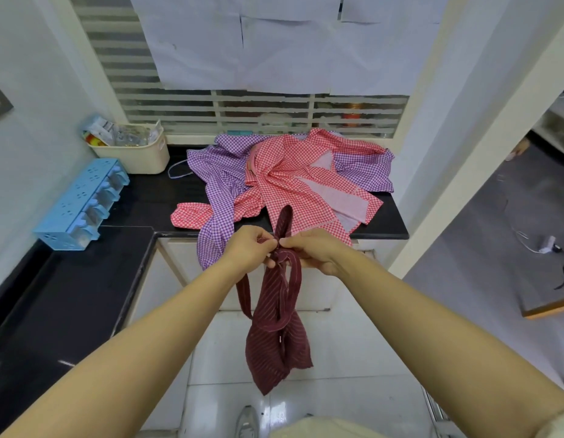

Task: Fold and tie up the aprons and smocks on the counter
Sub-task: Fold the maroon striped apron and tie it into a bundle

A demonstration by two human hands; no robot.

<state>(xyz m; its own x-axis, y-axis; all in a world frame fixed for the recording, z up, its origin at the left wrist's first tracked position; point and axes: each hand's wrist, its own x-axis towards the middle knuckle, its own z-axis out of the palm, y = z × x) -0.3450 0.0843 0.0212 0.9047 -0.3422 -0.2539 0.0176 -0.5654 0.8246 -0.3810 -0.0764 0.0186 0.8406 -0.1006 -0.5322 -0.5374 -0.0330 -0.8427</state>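
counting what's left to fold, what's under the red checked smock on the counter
Purple checked cloth lies under the red checked smock, showing at both sides. How many garments is hidden.

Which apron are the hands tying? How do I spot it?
Find the black counter under the window. Just before its edge, the left hand and right hand pinch the hanging maroon apron. It has thin stripes; the smocks on the counter are checked.
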